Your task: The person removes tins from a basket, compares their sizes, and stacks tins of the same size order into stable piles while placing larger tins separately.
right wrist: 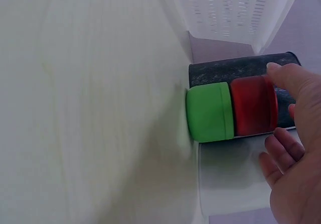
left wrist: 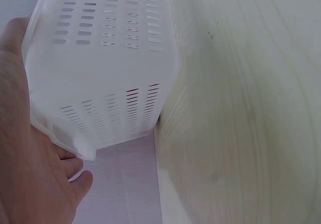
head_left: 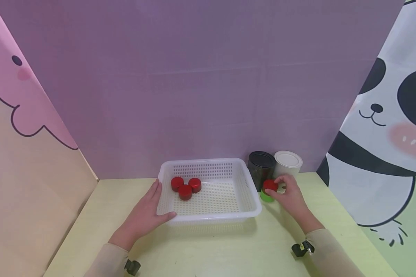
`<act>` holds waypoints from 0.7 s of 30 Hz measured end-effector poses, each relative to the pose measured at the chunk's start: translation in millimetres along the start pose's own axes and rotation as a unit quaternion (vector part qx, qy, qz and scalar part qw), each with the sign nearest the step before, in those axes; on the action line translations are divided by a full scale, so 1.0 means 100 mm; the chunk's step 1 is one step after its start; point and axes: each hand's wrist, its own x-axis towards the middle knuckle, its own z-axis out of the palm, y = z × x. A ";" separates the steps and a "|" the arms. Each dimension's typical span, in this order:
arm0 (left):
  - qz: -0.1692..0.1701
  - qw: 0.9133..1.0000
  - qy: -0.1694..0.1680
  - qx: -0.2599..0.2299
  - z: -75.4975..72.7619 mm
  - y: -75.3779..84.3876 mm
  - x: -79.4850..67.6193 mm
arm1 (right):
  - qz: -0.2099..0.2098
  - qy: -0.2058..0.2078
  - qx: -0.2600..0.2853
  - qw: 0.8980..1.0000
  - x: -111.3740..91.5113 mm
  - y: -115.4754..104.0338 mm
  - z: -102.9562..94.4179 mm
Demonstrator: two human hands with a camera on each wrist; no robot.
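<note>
Red pot [right wrist: 252,106]: I have it in the right hand [head_left: 292,198], pinched at its upper rim between thumb and finger, directly above a green pot [right wrist: 209,112] on the bench [head_left: 201,250]. From my views I cannot tell whether the green one bears its weight. The basket [head_left: 211,217] holds three more red pots [head_left: 185,192], grouped in its left half; the mesh floor shows to their right. A black can [head_left: 261,159] and a white can [head_left: 288,159] both wear lids, so I cannot see inside.

My count: four red pots, one green pot, two cans, one basket.

The left hand [head_left: 142,217] is spread at the basket's near left corner, fingers along the left rim, thumb on the near rim. The hands are well apart. Behind the basket and cans rises the purple wall [head_left: 208,96]; the black can stands just beside the basket's right side. I have the most room in front, with narrower strips of bench towards both side edges.
</note>
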 end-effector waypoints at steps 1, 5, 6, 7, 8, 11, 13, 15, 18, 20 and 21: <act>0.000 1.000 0.000 0.000 0.00 0.00 0.00 | 0.000 0.002 -0.001 1.000 0.00 -0.02 -0.01; 0.001 1.000 0.003 0.003 0.00 -0.01 0.00 | -0.005 0.010 -0.008 1.000 0.01 -0.09 -0.02; 0.001 1.000 0.004 0.004 0.00 -0.02 0.00 | -0.006 0.011 -0.009 1.000 0.02 -0.11 -0.02; 0.002 1.000 0.005 0.002 0.00 -0.02 0.00 | -0.007 0.013 -0.011 1.000 0.02 -0.13 -0.03; 0.003 1.000 0.005 0.001 0.01 -0.02 0.00 | -0.009 0.014 -0.013 1.000 0.02 -0.15 -0.03; 0.004 1.000 0.005 -0.003 0.00 -0.01 0.00 | -0.015 0.019 -0.010 1.000 0.03 -0.21 -0.03; 0.004 1.000 0.006 -0.004 0.00 0.00 0.00 | -0.022 0.018 -0.005 1.000 0.04 -0.25 -0.02; 0.004 1.000 0.005 -0.004 0.00 0.00 0.00 | -0.032 0.019 0.007 0.999 0.05 -0.29 -0.01; 0.006 1.000 0.006 -0.002 0.00 0.00 0.00 | -0.046 0.015 0.020 0.999 0.07 -0.35 0.01; 0.007 1.000 0.007 0.000 0.00 0.00 0.00 | -0.055 0.012 0.025 0.998 0.08 -0.39 0.03; 0.008 1.000 0.007 0.001 0.00 0.00 0.00 | -0.060 0.010 0.025 0.998 0.09 -0.41 0.03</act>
